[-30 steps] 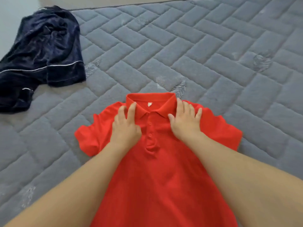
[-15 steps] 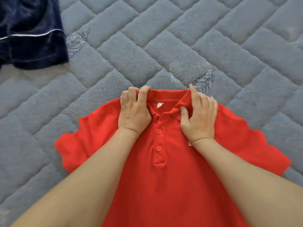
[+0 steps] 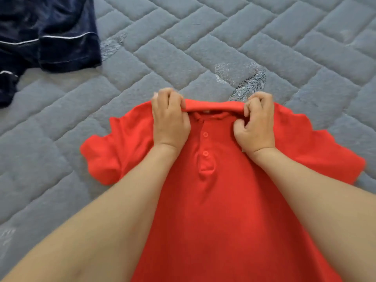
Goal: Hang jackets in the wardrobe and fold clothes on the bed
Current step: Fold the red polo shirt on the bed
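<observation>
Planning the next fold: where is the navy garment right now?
In the head view the navy garment lies at the far left of the grey quilted mattress, apart from the red polo shirt.

A grey quilted mattress point(image 3: 234, 33) with a brick-like stitched pattern fills the view.

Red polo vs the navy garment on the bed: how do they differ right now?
The red polo lies spread flat, front up, sleeves out; the navy garment lies rumpled at the far left, partly out of frame. The left hand and right hand grip the red polo's collar; nothing touches the navy garment. The navy garment has white piping; the polo is plain. Both rest on the grey quilted mattress.
</observation>
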